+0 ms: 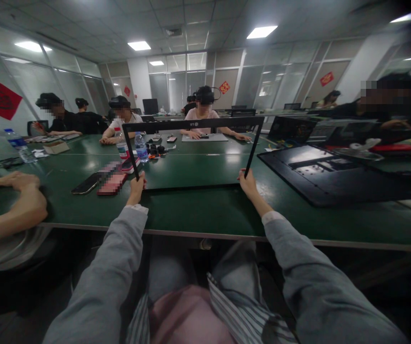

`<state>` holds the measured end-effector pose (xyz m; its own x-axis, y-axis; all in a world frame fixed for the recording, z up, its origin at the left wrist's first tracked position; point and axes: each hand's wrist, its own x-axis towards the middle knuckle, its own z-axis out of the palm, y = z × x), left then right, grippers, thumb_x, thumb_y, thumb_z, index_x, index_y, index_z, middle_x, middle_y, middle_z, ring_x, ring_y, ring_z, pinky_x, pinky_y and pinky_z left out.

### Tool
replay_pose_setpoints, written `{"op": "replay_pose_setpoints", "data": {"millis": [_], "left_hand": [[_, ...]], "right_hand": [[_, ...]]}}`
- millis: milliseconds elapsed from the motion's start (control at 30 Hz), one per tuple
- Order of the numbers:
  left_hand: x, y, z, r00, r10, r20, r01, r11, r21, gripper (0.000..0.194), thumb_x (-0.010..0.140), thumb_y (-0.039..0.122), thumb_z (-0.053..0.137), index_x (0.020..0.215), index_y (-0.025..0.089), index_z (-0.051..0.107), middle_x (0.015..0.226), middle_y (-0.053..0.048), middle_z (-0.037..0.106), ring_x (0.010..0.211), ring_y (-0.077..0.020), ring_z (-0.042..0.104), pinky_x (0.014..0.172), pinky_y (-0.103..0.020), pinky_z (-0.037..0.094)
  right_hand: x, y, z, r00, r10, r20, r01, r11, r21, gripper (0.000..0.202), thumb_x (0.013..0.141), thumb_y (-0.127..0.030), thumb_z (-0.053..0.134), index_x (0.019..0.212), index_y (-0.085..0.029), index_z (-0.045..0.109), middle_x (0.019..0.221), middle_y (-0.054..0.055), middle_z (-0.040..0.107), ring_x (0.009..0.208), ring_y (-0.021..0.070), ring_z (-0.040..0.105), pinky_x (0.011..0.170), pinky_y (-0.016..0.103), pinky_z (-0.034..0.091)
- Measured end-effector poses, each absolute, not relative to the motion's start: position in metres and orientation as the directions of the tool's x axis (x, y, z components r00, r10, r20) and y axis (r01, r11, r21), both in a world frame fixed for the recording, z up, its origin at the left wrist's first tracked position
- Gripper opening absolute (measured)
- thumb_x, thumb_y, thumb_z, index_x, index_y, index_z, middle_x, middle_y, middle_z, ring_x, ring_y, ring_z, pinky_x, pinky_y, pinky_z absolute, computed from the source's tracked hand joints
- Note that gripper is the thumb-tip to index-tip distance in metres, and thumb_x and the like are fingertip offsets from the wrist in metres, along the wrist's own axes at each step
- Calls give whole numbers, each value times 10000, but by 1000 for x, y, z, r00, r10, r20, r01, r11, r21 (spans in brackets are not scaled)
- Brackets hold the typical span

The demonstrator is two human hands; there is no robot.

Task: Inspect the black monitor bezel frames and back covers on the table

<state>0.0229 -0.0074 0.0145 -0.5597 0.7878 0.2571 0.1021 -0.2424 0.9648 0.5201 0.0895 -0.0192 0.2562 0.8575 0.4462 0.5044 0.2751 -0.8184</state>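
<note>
A thin black monitor bezel stands upright above the green table, an open rectangular frame with an LG logo on its far, longer bar. My left hand is closed round its left side bar near the lower corner. On the opposite side bar, my right hand grips at about the same height. Through the frame's opening I see the tabletop and a person across from me. To the right lies a large black monitor panel, flat on the table with metal parts showing on it.
The green table has its near edge at my lap. Left of the frame lie a black phone, a red phone and water bottles. A co-worker's arm rests at the left. Opposite sits another person. A black case stands back right.
</note>
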Motion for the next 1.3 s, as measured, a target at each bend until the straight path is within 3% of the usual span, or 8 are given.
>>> {"op": "replay_pose_setpoints", "data": {"millis": [867,1300], "left_hand": [[21,-3,12,-525,833,177,-23,-222,975,506,769,594,768,613,187,512,504,38,469,428,-67,436,427,-193,346],[23,-5,16,-538,827,166,-14,-205,979,540,719,646,780,625,194,499,517,27,491,432,-72,442,428,-198,358]], "right_hand": [[522,93,-24,267,856,443,468,287,-836,417,831,-610,558,1049,-258,511,693,18,626,707,259,638,853,501,527],[522,92,-24,248,857,452,477,299,-827,349,838,-520,550,1064,-257,511,718,28,619,745,275,644,861,508,526]]}}
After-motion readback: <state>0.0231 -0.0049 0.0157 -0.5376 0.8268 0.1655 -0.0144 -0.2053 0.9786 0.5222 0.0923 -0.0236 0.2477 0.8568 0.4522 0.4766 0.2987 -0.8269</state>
